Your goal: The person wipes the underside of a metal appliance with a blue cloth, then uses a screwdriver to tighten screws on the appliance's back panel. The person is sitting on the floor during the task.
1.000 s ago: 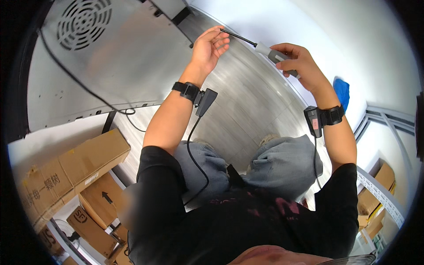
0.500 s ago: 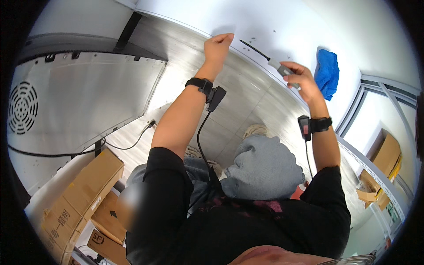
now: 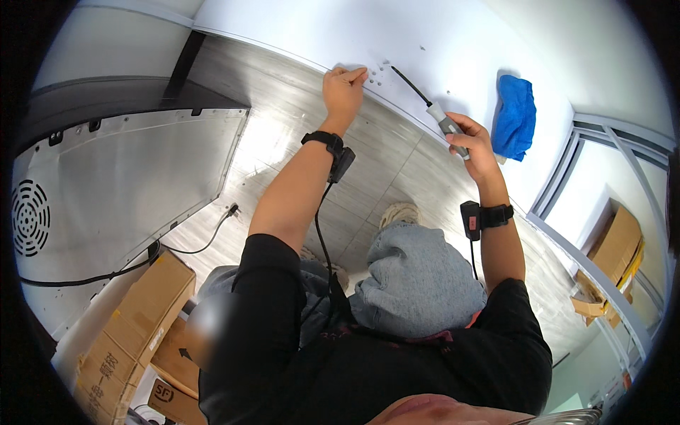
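Your right hand (image 3: 473,147) is gripping the screwdriver (image 3: 442,120); your left hand (image 3: 341,92), pinched, contents unclear, is apparently picking among small parts (image 3: 378,83), probably needing a clean lift next.

A white tabletop (image 3: 464,46) stretches before you around 12 to 1 o'clock; small pieces (image 3: 378,83) lie near its front edge at 12, a crumpled blue cloth (image 3: 516,117) at 2. Your grey floor (image 3: 358,195) carries a black plug (image 3: 232,210) at 9.

Grey screwdriver (image 3: 436,115) with a black shaft (image 3: 411,86); white tabletop (image 3: 304,25); bright blue cloth (image 3: 516,117); black shirt (image 3: 382,375) with dark pink print (image 3: 432,339); faded blue jeans (image 3: 425,283); grey wood-grain floor (image 3: 386,145); brown boxes (image 3: 142,312).
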Motion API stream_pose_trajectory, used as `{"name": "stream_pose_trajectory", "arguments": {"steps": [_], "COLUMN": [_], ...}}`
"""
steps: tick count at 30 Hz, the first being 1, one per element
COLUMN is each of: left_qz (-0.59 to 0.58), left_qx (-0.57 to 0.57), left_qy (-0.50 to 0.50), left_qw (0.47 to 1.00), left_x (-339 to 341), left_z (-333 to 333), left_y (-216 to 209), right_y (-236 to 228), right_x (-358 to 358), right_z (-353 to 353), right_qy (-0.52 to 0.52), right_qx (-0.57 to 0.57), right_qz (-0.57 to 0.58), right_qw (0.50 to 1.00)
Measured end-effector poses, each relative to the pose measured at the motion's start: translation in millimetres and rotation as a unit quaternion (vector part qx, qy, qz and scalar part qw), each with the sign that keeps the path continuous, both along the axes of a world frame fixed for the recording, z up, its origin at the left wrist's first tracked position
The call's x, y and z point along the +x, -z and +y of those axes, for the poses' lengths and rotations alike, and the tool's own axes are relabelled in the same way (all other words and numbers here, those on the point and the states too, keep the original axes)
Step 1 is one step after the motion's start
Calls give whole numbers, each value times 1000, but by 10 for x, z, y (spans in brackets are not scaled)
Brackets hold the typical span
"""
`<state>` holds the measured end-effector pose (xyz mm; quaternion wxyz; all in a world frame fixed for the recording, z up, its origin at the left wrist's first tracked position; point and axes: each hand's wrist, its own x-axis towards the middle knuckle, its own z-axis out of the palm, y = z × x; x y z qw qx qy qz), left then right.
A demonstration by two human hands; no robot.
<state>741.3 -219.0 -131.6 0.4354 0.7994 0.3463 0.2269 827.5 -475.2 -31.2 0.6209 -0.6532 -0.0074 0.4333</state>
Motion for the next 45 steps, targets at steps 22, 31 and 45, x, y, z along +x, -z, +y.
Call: {"name": "stream_pose_trajectory", "arguments": {"steps": [22,31,45], "left_qz": [-271,-294,-336], "left_qx": [-337,-335,-311], "left_qy": [-10,-97,-169], "left_qw": [902,890,873], "left_x": [-1385,-2060,-2059], "left_z": [1429,1474,1656], "left_y": [-3132,-3041,-2934], "right_y": [-2568,-2469,-2171], "right_x": [-851,-1697,-1899], "right_z": [2140,2345,2496], "right_qy": [-225,-202,-174], "right_qx": [160,179,207], "right_qz": [-142,-18,-59], "right_qw": [951,963,961]}}
